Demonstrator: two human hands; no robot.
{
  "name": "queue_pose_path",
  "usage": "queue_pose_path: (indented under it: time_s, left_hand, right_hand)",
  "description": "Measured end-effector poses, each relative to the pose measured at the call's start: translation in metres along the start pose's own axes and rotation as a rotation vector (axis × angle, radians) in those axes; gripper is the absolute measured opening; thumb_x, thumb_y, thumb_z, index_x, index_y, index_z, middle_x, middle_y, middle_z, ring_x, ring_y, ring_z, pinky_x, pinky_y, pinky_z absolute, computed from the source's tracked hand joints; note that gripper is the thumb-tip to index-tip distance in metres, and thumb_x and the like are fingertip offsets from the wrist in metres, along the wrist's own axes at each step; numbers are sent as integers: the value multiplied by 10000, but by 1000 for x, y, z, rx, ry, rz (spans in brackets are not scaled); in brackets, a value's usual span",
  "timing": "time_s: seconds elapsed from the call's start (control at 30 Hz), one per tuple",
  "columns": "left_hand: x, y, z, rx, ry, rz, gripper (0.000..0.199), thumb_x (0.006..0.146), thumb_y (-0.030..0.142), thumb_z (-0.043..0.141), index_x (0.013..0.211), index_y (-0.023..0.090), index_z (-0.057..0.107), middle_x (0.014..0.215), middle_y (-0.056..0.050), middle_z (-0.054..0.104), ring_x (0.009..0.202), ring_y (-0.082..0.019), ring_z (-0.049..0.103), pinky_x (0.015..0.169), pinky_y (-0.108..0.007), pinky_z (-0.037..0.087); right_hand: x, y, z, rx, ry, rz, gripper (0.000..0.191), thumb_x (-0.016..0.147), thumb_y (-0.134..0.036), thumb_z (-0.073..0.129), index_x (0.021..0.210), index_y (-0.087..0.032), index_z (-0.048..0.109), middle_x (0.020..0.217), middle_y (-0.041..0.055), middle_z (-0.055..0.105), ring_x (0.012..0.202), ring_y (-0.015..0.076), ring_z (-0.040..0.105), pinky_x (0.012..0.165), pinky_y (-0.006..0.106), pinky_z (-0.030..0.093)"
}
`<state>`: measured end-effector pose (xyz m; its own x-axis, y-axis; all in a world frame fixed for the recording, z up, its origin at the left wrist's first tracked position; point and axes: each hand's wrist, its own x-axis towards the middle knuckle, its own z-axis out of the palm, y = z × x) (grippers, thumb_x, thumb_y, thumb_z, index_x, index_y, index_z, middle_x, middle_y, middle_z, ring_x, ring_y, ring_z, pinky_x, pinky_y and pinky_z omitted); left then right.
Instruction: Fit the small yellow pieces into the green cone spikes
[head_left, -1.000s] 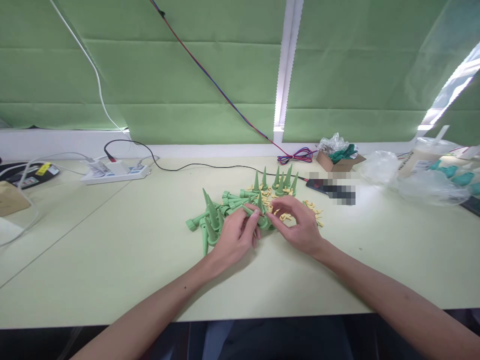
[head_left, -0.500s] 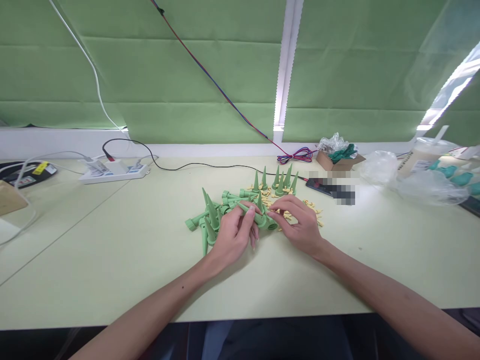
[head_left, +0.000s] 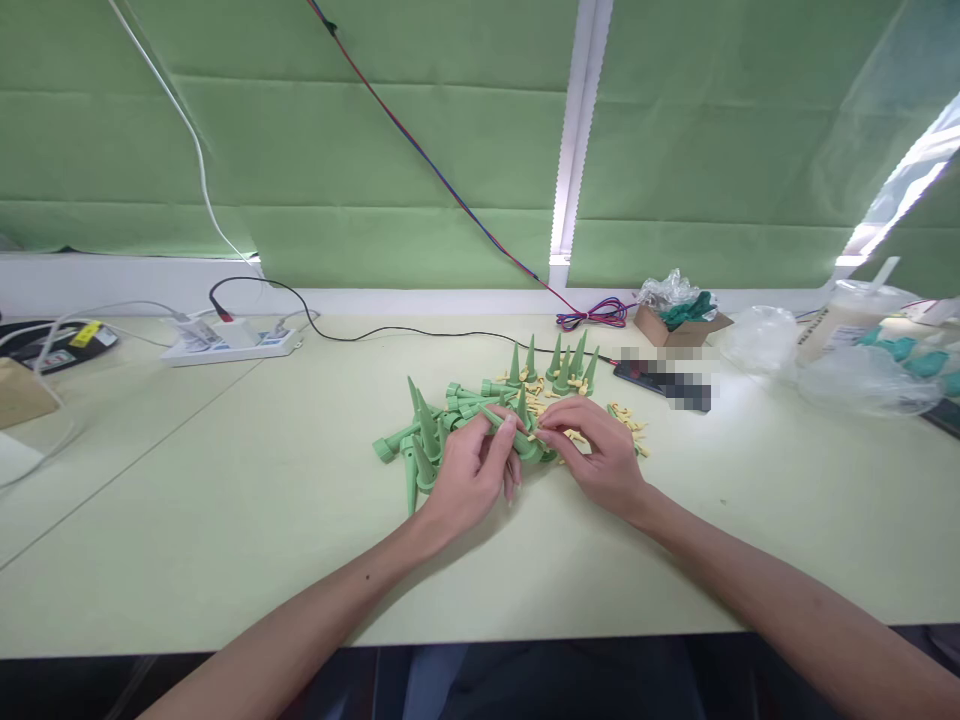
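- In the middle of the frame, the left hand is gripping a green spike between thumb and fingers, its narrow tip pointing toward the upper left.
- Just right of centre, the right hand is pinching thumb and forefinger on what looks like a small yellow piece, close beside the spike's wide end; whether the two are joining is too small to tell.
- That tiny piece is risking a slip: a loose pinch or crooked push could drop it among the scattered yellow pieces lying around the right hand.
- Left of centre, a heap of green spikes is crowding the left hand; a brush of the knuckles could topple the standing ones.
- Farther up the bench, more upright spikes are standing well clear of the fingers.
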<state>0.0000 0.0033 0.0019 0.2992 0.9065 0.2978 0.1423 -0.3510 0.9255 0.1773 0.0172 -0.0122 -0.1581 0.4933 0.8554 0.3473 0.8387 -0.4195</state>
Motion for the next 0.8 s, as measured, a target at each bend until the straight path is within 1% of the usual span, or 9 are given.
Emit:
queue_pose_path:
  time_s: [0.1, 0.27, 0.4, 0.6, 0.8]
  left_hand:
    - [-1, 0, 1, -6, -19, -10, 280, 989, 439, 428, 914, 185, 520, 561, 31, 574, 406, -114, 537, 433, -242, 452]
    - [-2, 4, 1, -16, -35, -31, 289, 984, 443, 435, 875, 187, 513, 500, 45, 550, 357, -110, 511, 394, -233, 423]
    - [-2, 5, 1, -11, -25, -28, 295, 976, 446, 451, 860, 182, 514, 493, 39, 553, 352, -112, 505, 381, -234, 414]
    - [-2, 2, 0, 19, -40, -11, 291, 965, 447, 472, 892, 173, 540, 496, 31, 552, 375, -129, 528, 383, -247, 425]
    - [-2, -2, 1, 9, -39, -7, 258, 976, 426, 462, 898, 190, 533, 504, 47, 545, 367, -114, 514, 386, -236, 426]
  right_hand:
    - [1, -1, 0, 15, 1, 6, 105, 885, -112, 623, 842, -206, 644, 762, 40, 664, 717, 167, 621, 642, 315, 521]
    - [1, -3, 0, 23, 2, 34, 110, 877, -117, 637, 808, -202, 651, 711, 26, 651, 646, 148, 574, 590, 292, 472]
    - [0, -3, 0, 15, 0, 59, 111, 871, -119, 649, 793, -198, 650, 701, 20, 643, 627, 137, 551, 576, 281, 446]
    - [-1, -2, 0, 5, -16, 72, 109, 878, -153, 653, 778, -197, 648, 677, 9, 627, 604, 126, 526, 564, 269, 435]
    - [-2, -1, 1, -7, -21, 64, 126, 885, -175, 650, 761, -198, 643, 658, 10, 619, 591, 126, 523, 541, 263, 424]
